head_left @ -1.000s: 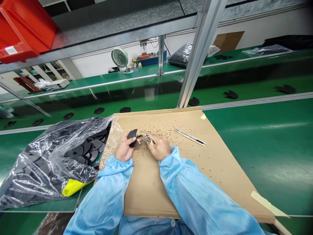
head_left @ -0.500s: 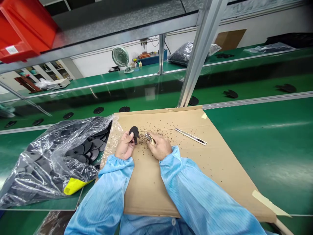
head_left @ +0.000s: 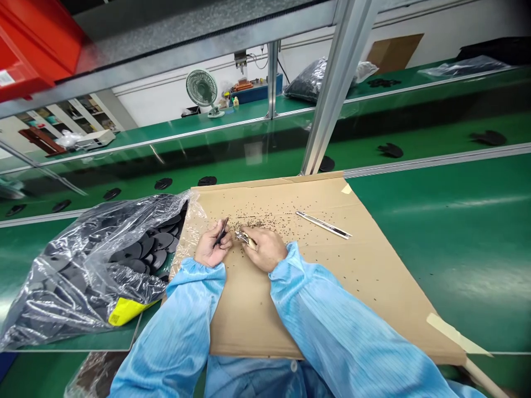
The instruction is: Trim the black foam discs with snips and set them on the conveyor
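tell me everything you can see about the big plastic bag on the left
The plastic bag is large, clear and glossy, with many creases. It lies slumped on the green bench, and one edge laps over the left side of the cardboard sheet. Overlapping dark discs fill it; it gapes toward the cardboard, where some look uncovered. A yellow patch with a dark square mark sits low at its front. The left hand is apart from it; sleeve contact is unclear.
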Demonstrator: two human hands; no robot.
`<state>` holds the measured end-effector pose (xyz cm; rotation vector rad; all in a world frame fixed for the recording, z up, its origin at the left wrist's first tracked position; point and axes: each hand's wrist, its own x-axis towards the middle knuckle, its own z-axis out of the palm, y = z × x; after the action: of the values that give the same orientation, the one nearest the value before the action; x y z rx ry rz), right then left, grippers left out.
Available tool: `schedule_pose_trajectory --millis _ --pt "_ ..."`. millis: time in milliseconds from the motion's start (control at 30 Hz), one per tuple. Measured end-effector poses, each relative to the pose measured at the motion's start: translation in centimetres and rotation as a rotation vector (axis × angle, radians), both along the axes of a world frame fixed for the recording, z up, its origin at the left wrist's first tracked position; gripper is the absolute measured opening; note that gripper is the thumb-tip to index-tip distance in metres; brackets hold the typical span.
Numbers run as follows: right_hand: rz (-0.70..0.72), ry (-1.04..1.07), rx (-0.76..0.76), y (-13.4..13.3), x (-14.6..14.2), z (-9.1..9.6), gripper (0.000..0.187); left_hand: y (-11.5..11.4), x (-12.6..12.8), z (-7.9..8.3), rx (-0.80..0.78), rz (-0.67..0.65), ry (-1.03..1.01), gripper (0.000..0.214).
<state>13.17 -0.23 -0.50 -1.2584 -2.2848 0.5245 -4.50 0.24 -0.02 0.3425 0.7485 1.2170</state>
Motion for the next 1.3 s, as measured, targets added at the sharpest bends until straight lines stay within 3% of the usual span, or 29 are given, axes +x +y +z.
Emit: schedule_pose_trajectory --millis 233,800,1067,1200,1300 --pt "0.073 -0.079 -0.027 -0.4 -0.2 0.5 0.032 -0.2 0.4 0.0 0.008 -0.030 0.093 0.012" --pt "0.052 -0.266 -0.094 -0.5 -0.3 0.8 0.037 -0.2 0.7 -1.0 0.087 -0.030 0.224 0.032" --pt "0.047 -0.282 -0.093 -0.4 -0.4 0.9 0.027 -0.2 0.8 -1.3 0.083 0.000 0.247 0.029" --pt "0.062 -0.222 -0.128 -0.5 -0.5 0.9 0.027 -0.2 0.9 -0.9 0.056 -0.040 0.194 0.022" --pt "0.020 0.000 -0.159 -0.5 -0.4 0.6 0.026 -0.3 0.8 -0.5 0.039 -0.042 0.096 0.013"
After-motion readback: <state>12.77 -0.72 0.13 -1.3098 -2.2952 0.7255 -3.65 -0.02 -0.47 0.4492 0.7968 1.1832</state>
